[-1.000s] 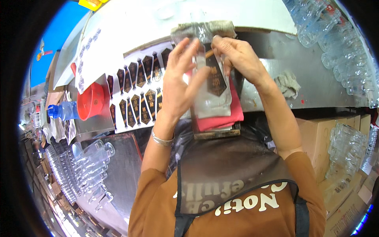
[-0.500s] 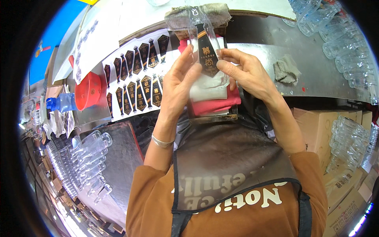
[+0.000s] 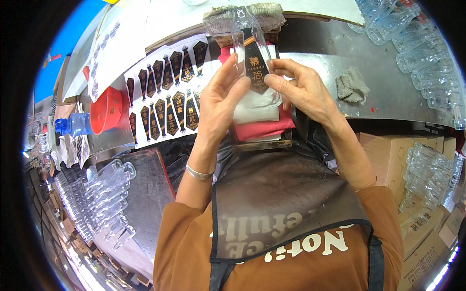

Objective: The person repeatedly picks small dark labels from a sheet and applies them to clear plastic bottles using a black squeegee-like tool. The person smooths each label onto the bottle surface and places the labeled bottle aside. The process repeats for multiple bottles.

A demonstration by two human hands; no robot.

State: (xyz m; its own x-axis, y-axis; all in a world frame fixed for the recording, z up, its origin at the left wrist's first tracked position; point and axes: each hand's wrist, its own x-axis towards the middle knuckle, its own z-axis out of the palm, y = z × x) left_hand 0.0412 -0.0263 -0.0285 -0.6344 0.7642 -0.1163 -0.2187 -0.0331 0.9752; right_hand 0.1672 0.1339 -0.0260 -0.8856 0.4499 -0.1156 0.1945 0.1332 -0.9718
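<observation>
A clear glass bottle lies on its back with its neck pointing away from me, resting across a cloth-wrapped support. On its upper face sits a black and gold tie-shaped decal. My left hand is closed on the bottle's left side, its thumb at the decal's edge. From the right, my right hand grips the other side, thumb pressed near the decal's lower part. White padding and a folded red cloth lie beneath the bottle.
A sheet of black tie-shaped decals lies to the left, beside a red bowl and a blue-capped bottle. A grey rag rests on the metal table at right. Clear bottles stand in rows far right and lower left.
My left thumb has shifted slightly right and up along the decal's edge. Both hands keep hold of the bottle, which stays in place.
</observation>
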